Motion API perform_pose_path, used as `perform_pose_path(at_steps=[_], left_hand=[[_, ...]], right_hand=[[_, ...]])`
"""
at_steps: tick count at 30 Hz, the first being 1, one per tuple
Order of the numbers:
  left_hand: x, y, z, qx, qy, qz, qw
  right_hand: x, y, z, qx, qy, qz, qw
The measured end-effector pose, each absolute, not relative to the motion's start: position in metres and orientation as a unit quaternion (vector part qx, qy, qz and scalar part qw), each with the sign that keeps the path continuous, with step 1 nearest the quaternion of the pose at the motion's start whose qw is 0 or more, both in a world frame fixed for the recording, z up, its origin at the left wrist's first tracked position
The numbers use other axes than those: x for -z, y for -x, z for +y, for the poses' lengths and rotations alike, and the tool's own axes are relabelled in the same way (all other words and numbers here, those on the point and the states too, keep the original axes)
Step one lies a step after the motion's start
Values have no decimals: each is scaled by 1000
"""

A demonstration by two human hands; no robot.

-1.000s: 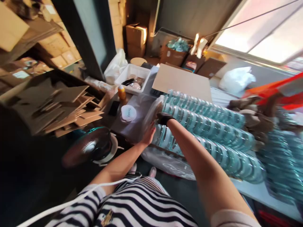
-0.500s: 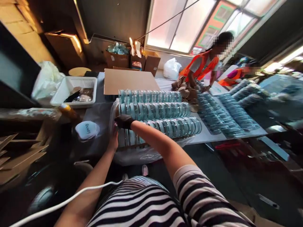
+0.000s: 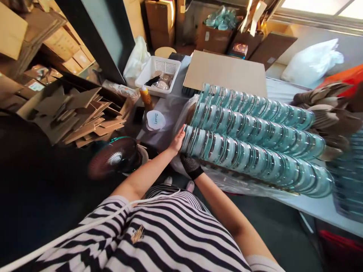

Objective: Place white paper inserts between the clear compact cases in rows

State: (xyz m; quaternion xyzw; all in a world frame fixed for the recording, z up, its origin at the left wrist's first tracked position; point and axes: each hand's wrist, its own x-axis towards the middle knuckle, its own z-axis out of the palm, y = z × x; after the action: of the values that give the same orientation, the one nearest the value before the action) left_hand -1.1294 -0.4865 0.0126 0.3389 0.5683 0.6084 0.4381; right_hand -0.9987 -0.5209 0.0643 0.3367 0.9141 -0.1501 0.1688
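Three long rows of nested clear plastic shells (image 3: 255,160) lie on the table on thin plastic film (image 3: 235,183). My left hand (image 3: 178,139) is bare and rests flat against the left end of the nearest row, fingers stretched up along it. In a black mesh glove, my right hand (image 3: 190,164) is at the lower front corner of that same row. Its fingers are mostly hidden by the shells and the hand itself. A small stack of white printed cards (image 3: 155,120) lies left of the rows.
Behind the rows is a large cardboard sheet (image 3: 224,70). A white plastic basket (image 3: 172,84) with small items and an orange-brown bottle (image 3: 146,98) stand at the back left. A fan (image 3: 110,156) and a box of cardboard scraps (image 3: 85,117) are left of me. Brown pieces (image 3: 329,109) lie at right.
My view has swung left and closer. My right hand went from the top of the rows' left end down to the front corner; my left hand now lies on the near row's end.
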Motion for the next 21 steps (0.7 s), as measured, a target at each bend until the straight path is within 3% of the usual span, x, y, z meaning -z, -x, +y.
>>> perform_pose_path(at_steps=[2, 6, 8, 15, 21], left_hand=[[-22, 1127, -490, -565, -381, 618, 391], [-44, 1121, -493, -397, -594, 674, 189], [-52, 1117, -492, -321, -675, 653, 127], [-54, 1112, -487, -260, -710, 650, 72], [-52, 1116, -487, -262, -705, 654, 81]], right_hand=[[-80, 987, -507, 135, -370, 906, 153], [-125, 967, -432, 72, -476, 871, 97], [-138, 971, -388, 77, -488, 860, 129], [-137, 1028, -325, 135, -396, 880, 225], [-140, 986, -372, 120, -377, 905, 158]])
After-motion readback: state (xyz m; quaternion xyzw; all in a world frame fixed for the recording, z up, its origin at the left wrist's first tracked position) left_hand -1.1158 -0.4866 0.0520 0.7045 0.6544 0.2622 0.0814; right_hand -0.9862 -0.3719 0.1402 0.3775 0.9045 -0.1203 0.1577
